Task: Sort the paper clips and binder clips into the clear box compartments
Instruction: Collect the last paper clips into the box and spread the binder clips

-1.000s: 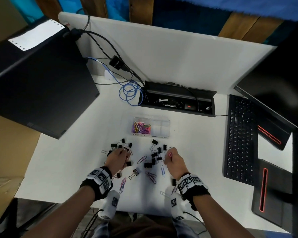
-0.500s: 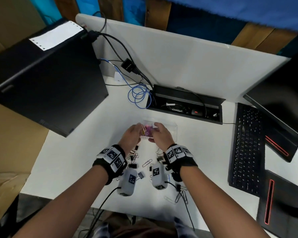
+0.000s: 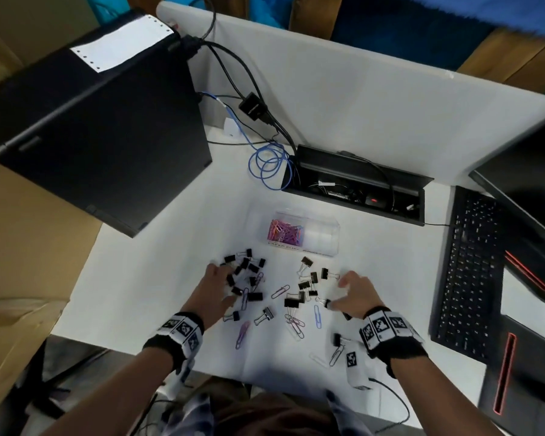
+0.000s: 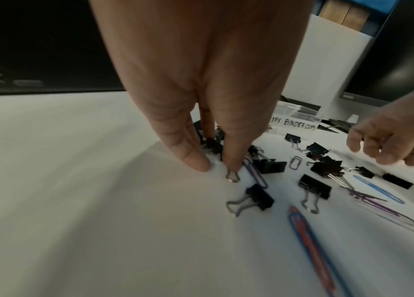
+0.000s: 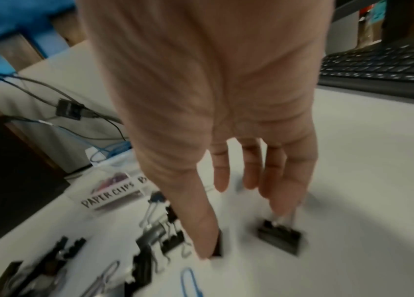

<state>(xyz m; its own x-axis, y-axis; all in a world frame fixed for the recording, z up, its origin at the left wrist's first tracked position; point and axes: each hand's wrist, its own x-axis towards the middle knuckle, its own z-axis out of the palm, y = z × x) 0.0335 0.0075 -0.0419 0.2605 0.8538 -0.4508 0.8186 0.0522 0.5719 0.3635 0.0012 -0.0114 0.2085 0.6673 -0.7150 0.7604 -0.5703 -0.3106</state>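
The clear box [image 3: 323, 239] sits mid-table; coloured paper clips [image 3: 284, 231] fill its left compartment, labelled "PAPER CLIPS" [image 5: 108, 198]. Black binder clips [image 3: 249, 272] and loose paper clips [image 3: 243, 333] lie scattered in front of it. My left hand [image 3: 224, 281] reaches down into the left cluster with straight fingers. Its thumb and a fingertip [image 4: 231, 164] touch the table at a binder clip's wire handle [image 4: 232, 178]. My right hand [image 3: 339, 294] hovers with spread fingers over the right cluster. Its thumb is beside one binder clip [image 5: 217, 248], and another [image 5: 279, 237] lies under the fingers.
A black computer tower [image 3: 92, 136] stands at the left, with a cardboard box [image 3: 19, 247] beside the table. A keyboard [image 3: 472, 272] lies to the right. Behind the box are an open cable tray [image 3: 356, 187] and a coiled blue cable [image 3: 268, 165].
Half a second ago both hands were up at the clear box over the paper clip compartment. They have since come back down to the scattered clips, holding nothing.
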